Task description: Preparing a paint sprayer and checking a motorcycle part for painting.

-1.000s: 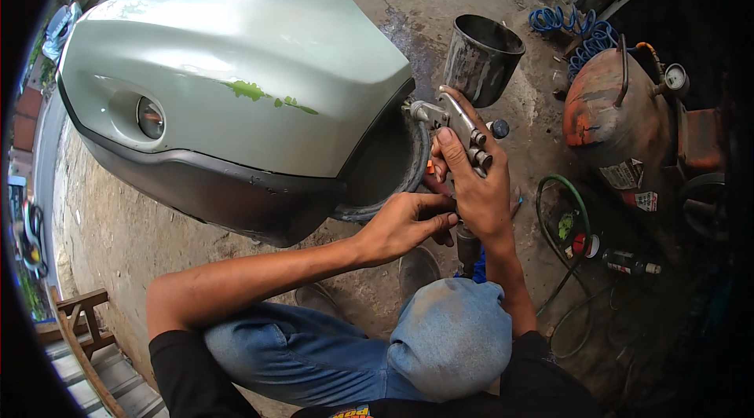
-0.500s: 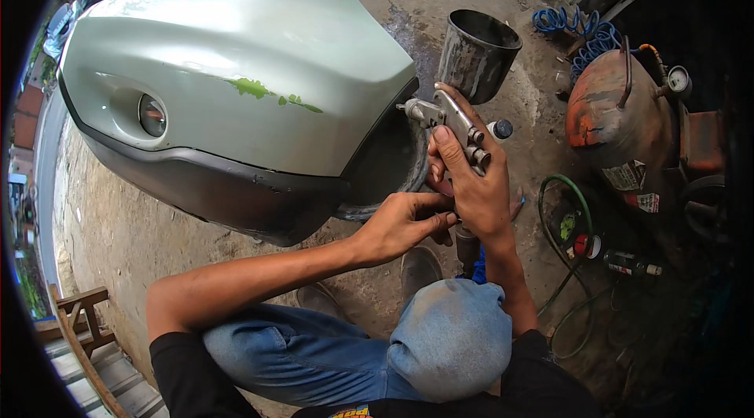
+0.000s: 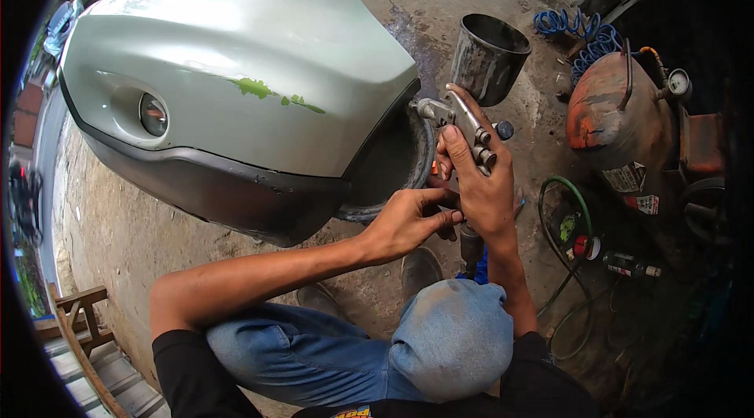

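my right hand [image 3: 483,190] was closed around the spray gun [image 3: 463,123], fingers [image 3: 454,147] wrapped over its metal body, its dark cup [image 3: 488,56] standing above. the gun sat just beside the pale green bumper [image 3: 236,80], at its right edge. my left hand [image 3: 408,221] curled at the gun's underside, fingertips touching near the handle; i could not tell whether it gripped anything. an orange compressor tank [image 3: 620,119] stood to the right.

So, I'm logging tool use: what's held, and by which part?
The right hand grips a spray gun by its handle; the left hand touches its base.
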